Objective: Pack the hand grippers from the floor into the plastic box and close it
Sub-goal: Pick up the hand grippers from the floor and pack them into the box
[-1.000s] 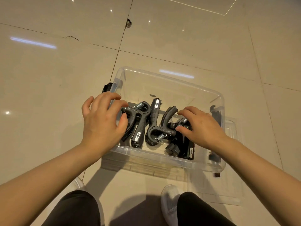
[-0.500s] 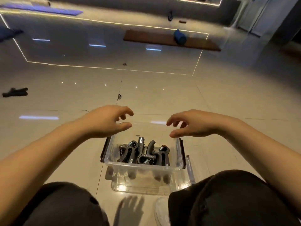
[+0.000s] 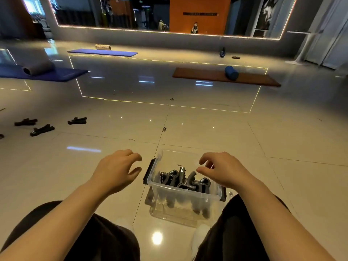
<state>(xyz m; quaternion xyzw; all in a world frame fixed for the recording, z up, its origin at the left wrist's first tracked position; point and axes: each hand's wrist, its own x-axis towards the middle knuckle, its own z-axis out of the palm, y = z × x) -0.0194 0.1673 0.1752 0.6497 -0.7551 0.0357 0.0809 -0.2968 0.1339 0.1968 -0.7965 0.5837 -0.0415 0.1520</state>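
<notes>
Glossy beige floor tiles (image 3: pixel 207 129) run out to a long mirrored wall (image 3: pixel 169 16) edged with a light strip, and everything below is placed from the clear plastic box (image 3: pixel 183 193) standing on the tiles between the person's knees. Far beyond the box lies a brown mat (image 3: pixel 207 75) with a blue roller (image 3: pixel 231 72) on it; far beyond and to its left are blue mats (image 3: pixel 102 52) and a grey rolled mat (image 3: pixel 37 67). Well to the box's left, three black hand grippers (image 3: pixel 77 120) lie loose on the floor, apart from one another. The box is lidless, with a black latch (image 3: pixel 149 171) on its left side, and several more dark grippers (image 3: pixel 180 179) are heaped inside. The left hand (image 3: pixel 114 170) hovers just left of the box, fingers loosely curled, holding nothing. The right hand (image 3: pixel 224 171) hovers over the box's right part, fingers likewise slack and empty.
</notes>
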